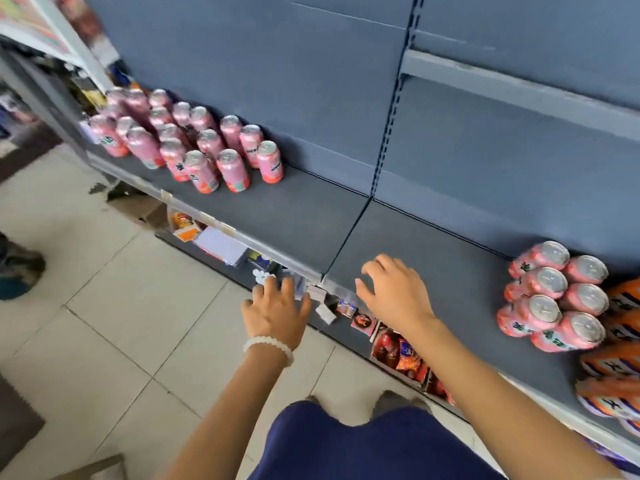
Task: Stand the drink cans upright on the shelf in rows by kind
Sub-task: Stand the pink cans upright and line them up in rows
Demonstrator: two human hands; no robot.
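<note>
At lower centre, left hand [277, 311] and right hand [394, 289] hover spread and empty by the shelf [311, 216]; pink cans [194, 143] stand upper left

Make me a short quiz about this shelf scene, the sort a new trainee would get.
1. True or false: the hands, left hand and right hand, are both holding a can.
2. Multiple choice: the standing pink cans are grouped at which part of the shelf? A) far left B) middle C) right end
3. Fill the gap: beside the pink cans lying on their sides at the right end are cans coloured ____.

Key
1. False: neither holds anything; the right hand hovers over the shelf's front edge.
2. A
3. orange
</note>
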